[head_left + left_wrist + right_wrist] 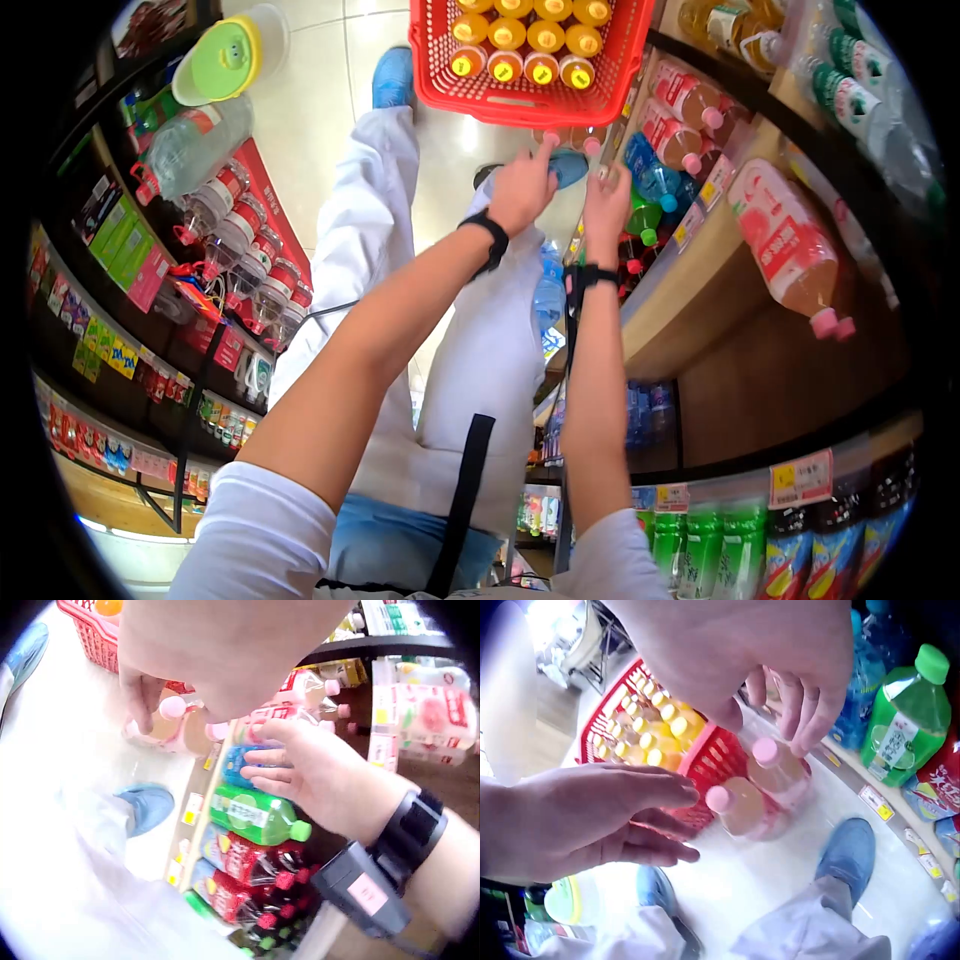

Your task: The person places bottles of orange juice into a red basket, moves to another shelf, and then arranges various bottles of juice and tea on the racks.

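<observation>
Two pink-capped drink bottles stand side by side on the floor against the red basket [520, 112]. In the right wrist view, the nearer bottle [744, 814] has my left hand [600, 817] beside it, fingers extended toward its cap. The other bottle [786, 780] is below my right hand [742, 660], whose loosely bent fingers hang near its cap. From the head view, my left hand [525, 190] and right hand [607, 205] reach down just in front of both bottles. The right hand's fingers look spread and relaxed in the left wrist view.
Several yellow-capped orange drinks [507, 33] fill the basket. A shelf edge [690, 265] with price tags runs along the right, with a green bottle [900, 724] on a low shelf. Large water bottles [205, 150] line the left. My shoes [847, 851] are close by.
</observation>
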{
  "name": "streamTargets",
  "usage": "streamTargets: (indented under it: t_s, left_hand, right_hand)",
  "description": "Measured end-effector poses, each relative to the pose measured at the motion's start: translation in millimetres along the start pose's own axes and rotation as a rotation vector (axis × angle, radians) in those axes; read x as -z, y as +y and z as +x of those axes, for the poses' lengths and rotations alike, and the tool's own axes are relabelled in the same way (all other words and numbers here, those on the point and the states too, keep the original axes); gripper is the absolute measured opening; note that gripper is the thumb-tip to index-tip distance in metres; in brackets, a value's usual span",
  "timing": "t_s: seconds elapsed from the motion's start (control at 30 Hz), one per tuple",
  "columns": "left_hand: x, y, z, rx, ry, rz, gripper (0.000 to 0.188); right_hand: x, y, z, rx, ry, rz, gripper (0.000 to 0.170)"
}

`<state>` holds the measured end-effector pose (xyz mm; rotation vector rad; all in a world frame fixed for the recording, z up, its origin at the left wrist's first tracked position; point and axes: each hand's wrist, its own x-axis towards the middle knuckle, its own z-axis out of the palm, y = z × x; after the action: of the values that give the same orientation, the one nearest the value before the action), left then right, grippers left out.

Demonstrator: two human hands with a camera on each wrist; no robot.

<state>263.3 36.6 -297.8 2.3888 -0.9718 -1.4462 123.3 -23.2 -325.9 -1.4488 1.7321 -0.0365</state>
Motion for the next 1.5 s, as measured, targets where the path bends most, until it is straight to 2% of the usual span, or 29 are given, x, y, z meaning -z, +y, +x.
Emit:
streamTargets:
  t_s: [0.07, 0.13, 0.17, 0.2, 0.23, 0.33, 0.4, 0.5, 0.57, 0.6, 0.67, 0.73, 0.8, 0.83, 0.9, 0.97, 1.03, 1.1, 1.17, 1.2, 1.23, 1.27, 1.3, 1.37, 1.4, 1.47, 1.5]
  left_hand:
    - [-18, -17, 17, -0.153, 0.028, 0.015, 0.036]
    - [-33, -29, 34, -0.138, -0.015, 0.085, 0.032]
    - [-41, -30, 42, -0.151, -0.055, 0.161, 0.028]
    - [-49, -36, 47, -0.225, 0.013, 0.199, 0.021]
    - [-56, -48, 51, -0.345, 0.065, 0.203, 0.023]
    - [-41, -49, 53, -0.380, 0.052, 0.239, 0.030]
    - [-35, -42, 48, -0.335, 0.066, 0.297, 0.029]
    - [-55, -57, 54, -0.355, 0.108, 0.259, 0.028]
    - [-59, -58, 57, -0.401, 0.163, 0.041, 0.029]
    - [-58, -58, 57, -0.348, 0.072, -0.002, 0.031]
    - [-41, -54, 51, -0.402, 0.013, -0.034, 0.029]
    - [-17, -50, 38, -0.454, -0.007, -0.068, 0.028]
    - [4, -42, 16, -0.490, -0.176, -0.048, 0.028]
    - [10, -38, 1, -0.525, -0.160, -0.107, 0.029]
    - [23, -20, -32, -0.566, -0.254, -0.067, 0.031]
    - [47, 0, -66, -0.605, -0.304, -0.017, 0.033]
    - [81, 29, -101, -0.611, -0.390, -0.008, 0.034]
    - [119, 59, -139, -0.695, -0.448, -0.002, 0.033]
    - [142, 85, -169, -0.741, -0.472, 0.035, 0.032]
    - [147, 97, -181, -0.814, -0.486, 0.009, 0.030]
    - [152, 108, -190, -0.883, -0.498, -0.021, 0.029]
    - [157, 120, -196, -0.869, -0.490, -0.017, 0.029]
    - [159, 132, -201, -0.915, -0.471, -0.009, 0.027]
    - [160, 152, -207, -1.008, -0.430, -0.026, 0.026]
    - [157, 162, -208, -0.992, -0.423, -0.035, 0.026]
    - [148, 180, -205, -1.012, -0.444, -0.093, 0.030]
    - [138, 188, -203, -1.026, -0.397, -0.139, 0.030]
  right_hand:
    - [-17, 5, 22, -0.055, -0.034, -0.061, 0.046]
    - [-44, 26, 37, 0.127, -0.034, -0.026, 0.042]
    - [-42, 8, 36, 0.110, -0.071, -0.088, 0.040]
    - [-41, -12, 33, 0.090, -0.098, -0.154, 0.039]
    - [-42, -13, 35, 0.093, -0.094, -0.180, 0.038]
    - [-47, -13, 40, 0.146, -0.008, -0.297, 0.036]
    - [-44, -7, 44, 0.122, -0.041, -0.235, 0.034]
    - [-36, -5, 43, 0.102, -0.058, -0.219, 0.032]
    - [-31, -2, 44, 0.116, -0.080, -0.211, 0.033]
    - [-25, 0, 40, 0.118, -0.066, -0.228, 0.033]
    - [-14, -5, 28, 0.204, -0.013, -0.219, 0.032]
    - [-1, -13, 4, 0.193, -0.003, -0.159, 0.029]
    - [23, -18, -29, 0.123, -0.005, -0.095, 0.028]
    - [34, -20, -48, 0.117, -0.006, -0.088, 0.028]
    - [63, -24, -78, 0.181, 0.123, 0.010, 0.028]
    - [101, -48, -113, 0.164, 0.123, 0.033, 0.029]
    - [125, -46, -146, 0.099, 0.181, 0.205, 0.026]
    - [156, -73, -183, 0.055, 0.341, 0.339, 0.022]
    - [182, -93, -209, -0.027, 0.393, 0.355, 0.025]
    - [188, -98, -215, -0.027, 0.386, 0.365, 0.025]
    - [192, -104, -221, 0.009, 0.512, 0.330, 0.024]
    - [196, -107, -226, 0.047, 0.632, 0.292, 0.023]
    - [198, -108, -229, 0.052, 0.613, 0.298, 0.023]
    - [204, -108, -233, 0.182, 0.809, 0.175, 0.024]
    - [209, -110, -231, 0.187, 0.790, 0.171, 0.024]
    - [217, -127, -214, 0.068, 1.026, 0.224, 0.022]
    - [221, -130, -207, 0.027, 1.016, 0.263, 0.017]
